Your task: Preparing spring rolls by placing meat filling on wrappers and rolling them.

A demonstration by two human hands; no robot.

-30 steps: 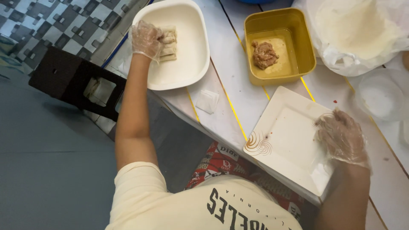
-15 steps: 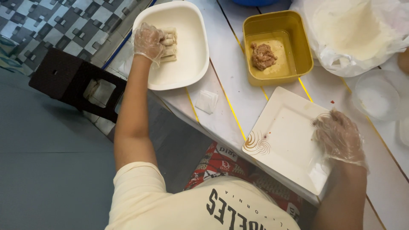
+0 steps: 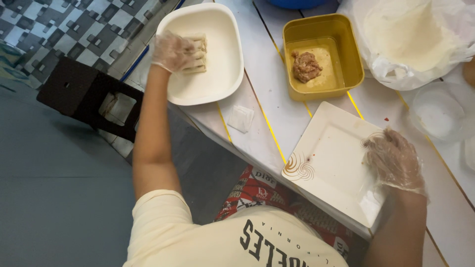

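Over on the far left, off the counter (image 3: pixel 277 118), a dark stool (image 3: pixel 89 96) stands on the floor by the patterned tiles, out of the way of the work. Next comes the left hand (image 3: pixel 172 51), gloved in thin clear plastic, reaching well out to the white rounded dish (image 3: pixel 217 84) at the counter's left edge; its fingers are curled loosely down on a pale folded wrap (image 3: pixel 198 54) lying against the dish's far-left wall, touching or lightly pinching it, and whether it truly grips I cannot tell. A wrap tucked against the wall like that leaves the rest of the dish bare, which reads as room kept for more. Just near of the dish lies a small pale square scrap (image 3: pixel 241 118), flat on the counter. Further right, the yellow tub (image 3: pixel 346 54) holds a lump of brownish minced filling (image 3: pixel 306 66), set far of the plate within easy reach of either hand. Near of it, the white square plate (image 3: pixel 326 158) sits turned cornerwise, bare, likely as the working surface. The right hand (image 3: pixel 394 160), also gloved, rests spread and nearly flat on the plate's right corner, holding nothing, seemingly steadying it. Farthest right, a clear plastic bag (image 3: pixel 410 39) holds pale round sheets, and a clear lidded cup (image 3: pixel 438 113) stands just near of it.
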